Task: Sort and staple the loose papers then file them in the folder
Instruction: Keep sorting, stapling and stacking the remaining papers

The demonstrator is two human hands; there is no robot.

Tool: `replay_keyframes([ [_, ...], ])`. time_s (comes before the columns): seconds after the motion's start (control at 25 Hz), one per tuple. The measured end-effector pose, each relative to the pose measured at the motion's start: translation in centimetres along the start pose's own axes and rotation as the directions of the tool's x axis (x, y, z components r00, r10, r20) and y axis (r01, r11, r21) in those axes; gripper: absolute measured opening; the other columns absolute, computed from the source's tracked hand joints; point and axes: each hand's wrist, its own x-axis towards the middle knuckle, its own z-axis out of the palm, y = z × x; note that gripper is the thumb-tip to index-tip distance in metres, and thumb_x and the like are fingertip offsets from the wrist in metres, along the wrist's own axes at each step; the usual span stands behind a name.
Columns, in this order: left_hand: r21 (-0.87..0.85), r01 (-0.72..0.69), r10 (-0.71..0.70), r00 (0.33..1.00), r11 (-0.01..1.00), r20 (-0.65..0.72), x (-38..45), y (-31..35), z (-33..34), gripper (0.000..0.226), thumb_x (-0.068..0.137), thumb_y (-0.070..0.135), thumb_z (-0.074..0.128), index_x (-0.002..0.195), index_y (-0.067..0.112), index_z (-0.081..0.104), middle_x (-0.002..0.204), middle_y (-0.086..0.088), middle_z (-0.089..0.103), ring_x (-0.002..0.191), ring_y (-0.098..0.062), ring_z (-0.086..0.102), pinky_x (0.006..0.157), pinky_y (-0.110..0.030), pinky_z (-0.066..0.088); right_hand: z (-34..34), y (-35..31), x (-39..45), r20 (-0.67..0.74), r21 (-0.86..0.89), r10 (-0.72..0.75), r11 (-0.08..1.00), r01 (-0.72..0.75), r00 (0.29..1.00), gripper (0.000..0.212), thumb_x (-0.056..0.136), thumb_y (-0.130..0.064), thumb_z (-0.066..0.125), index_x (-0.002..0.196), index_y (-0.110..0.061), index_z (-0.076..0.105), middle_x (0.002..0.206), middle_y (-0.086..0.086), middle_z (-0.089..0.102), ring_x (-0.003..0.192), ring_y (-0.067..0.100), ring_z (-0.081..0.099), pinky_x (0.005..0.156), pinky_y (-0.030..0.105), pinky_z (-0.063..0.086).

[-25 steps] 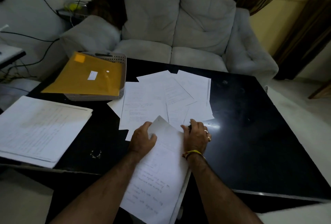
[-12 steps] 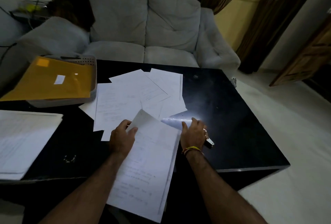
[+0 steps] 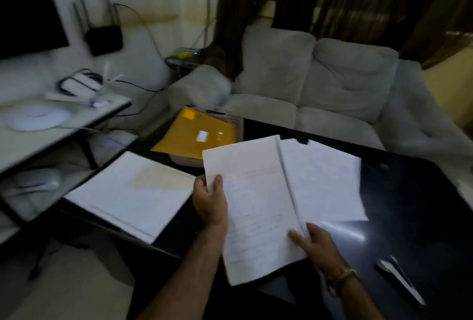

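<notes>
My left hand point(image 3: 210, 199) grips the left edge of a white handwritten sheaf of papers point(image 3: 252, 207), lifted above the black table point(image 3: 414, 204). My right hand point(image 3: 313, 245) holds the sheaf's lower right edge, thumb on top. Loose white sheets point(image 3: 325, 179) lie fanned on the table behind the sheaf. A yellow folder point(image 3: 194, 135) lies on a grey tray at the table's far left corner. A stapler point(image 3: 399, 277) lies near the front right edge of the table. A thick white paper stack point(image 3: 133, 191) sits at the table's left edge.
A grey sofa point(image 3: 320, 84) stands behind the table. To the left is a white side table point(image 3: 51, 135) with a round white disc, cables and a router against the wall. Pale floor lies below left.
The sheaf has been raised off the table in both hands. The view has swung left, so the side table and wall now show, and the stapler lies free at the right.
</notes>
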Motion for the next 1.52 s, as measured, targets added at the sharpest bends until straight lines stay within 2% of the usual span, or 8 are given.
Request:
replay_keyframes([
  [0.12, -0.001, 0.099, -0.096, 0.958, 0.995, -0.270, 3.4, -1.3, -3.3, 0.019, 0.086, 0.022, 0.067, 0.100, 0.010, 0.063, 0.097, -0.010, 0.068, 0.087, -0.031, 0.063, 0.075, -0.042, 0.054, 3.7, -2.4, 0.5, 0.020, -0.022, -0.029, 0.999, 0.029, 0.999, 0.009, 0.084, -0.019, 0.073, 0.080, -0.013, 0.067, 0.067, 0.010, 0.068, 0.056, 0.031, 0.066, 0.052, 0.055, 0.056],
  [0.24, -0.030, 0.175, -0.169, 0.870, 0.984, -0.463, 6.7, -2.8, -7.1, 0.020, 0.092, 0.021, 0.059, 0.105, 0.006, 0.061, 0.099, -0.012, 0.066, 0.087, -0.031, 0.062, 0.076, -0.041, 0.053, 8.6, -7.0, 2.0, -0.003, -0.058, -0.156, 0.986, 0.156, 0.988, 0.016, 0.088, -0.006, 0.065, 0.075, -0.014, 0.063, 0.054, 0.008, 0.059, 0.042, 0.027, 0.059, 0.044, 0.043, 0.054],
  [0.4, -0.140, 0.153, -0.206, 0.784, 0.978, -0.585, 11.9, -3.2, -11.3, 0.037, 0.093, 0.002, 0.052, 0.130, 0.005, 0.047, 0.119, -0.016, 0.061, 0.101, -0.031, 0.062, 0.082, -0.032, 0.050, 16.8, -11.5, 5.5, 0.127, -0.186, -0.292, 0.932, 0.312, 0.948, 0.004, 0.088, -0.018, 0.067, 0.089, -0.021, 0.065, 0.077, 0.002, 0.069, 0.068, 0.025, 0.065, 0.065, 0.043, 0.057],
  [0.68, 0.008, 0.163, -0.120, 0.763, 0.987, -0.635, 17.5, -4.5, -15.3, 0.066, 0.089, -0.008, 0.047, 0.148, 0.014, 0.029, 0.144, -0.014, 0.044, 0.126, -0.028, 0.050, 0.099, -0.028, 0.041, 26.2, -14.4, 8.4, 0.178, -0.199, -0.290, 0.925, 0.323, 0.940, 0.024, 0.088, -0.015, 0.068, 0.111, -0.015, 0.061, 0.088, 0.000, 0.059, 0.082, 0.020, 0.058, 0.076, 0.030, 0.048],
  [0.92, 0.422, 0.248, 0.017, 0.846, 0.872, -0.533, 17.4, -5.2, -14.7, 0.067, 0.087, -0.004, 0.060, 0.147, 0.006, 0.032, 0.154, -0.018, 0.026, 0.141, -0.030, 0.027, 0.111, -0.034, 0.029, 27.3, -12.0, 8.9, 0.098, -0.135, -0.136, 0.980, 0.149, 0.986, 0.050, 0.081, -0.014, 0.075, 0.126, -0.010, 0.055, 0.087, 0.002, 0.059, 0.086, 0.020, 0.057, 0.089, 0.035, 0.049],
  [1.16, 0.649, 0.197, 0.124, 0.902, 0.735, -0.414, 16.4, -5.9, -14.1, 0.064, 0.089, 0.007, 0.062, 0.147, 0.014, 0.036, 0.160, -0.015, 0.000, 0.148, -0.030, 0.001, 0.114, -0.047, 0.020, 26.6, -12.4, 9.6, 0.224, -0.179, -0.064, 0.978, 0.105, 0.972, 0.072, 0.080, -0.022, 0.077, 0.140, -0.009, 0.039, 0.088, 0.001, 0.057, 0.090, 0.020, 0.056, 0.083, 0.030, 0.044],
  [1.32, 0.693, 0.078, 0.209, 0.924, 0.716, -0.320, 14.3, -4.9, -12.0, 0.053, 0.090, 0.013, 0.062, 0.140, 0.012, 0.046, 0.158, -0.016, 0.014, 0.147, -0.031, 0.008, 0.113, -0.048, 0.022, 24.3, -13.0, 8.0, 0.344, -0.098, -0.042, 0.992, 0.080, 0.938, 0.073, 0.082, -0.018, 0.076, 0.140, -0.002, 0.035, 0.111, 0.012, 0.059, 0.097, 0.018, 0.055, 0.080, 0.024, 0.042],
  [1.52, 0.574, -0.297, 0.369, 0.929, 0.763, -0.009, 7.5, -5.2, -4.5, 0.033, 0.090, 0.010, 0.058, 0.124, 0.010, 0.060, 0.145, -0.013, 0.043, 0.137, -0.029, 0.033, 0.107, -0.043, 0.035, 17.1, -9.7, 5.3, 0.089, -0.334, -0.281, 0.896, 0.294, 0.956, 0.050, 0.080, -0.034, 0.073, 0.123, -0.014, 0.058, 0.110, 0.007, 0.060, 0.100, 0.021, 0.058, 0.087, 0.033, 0.048],
])
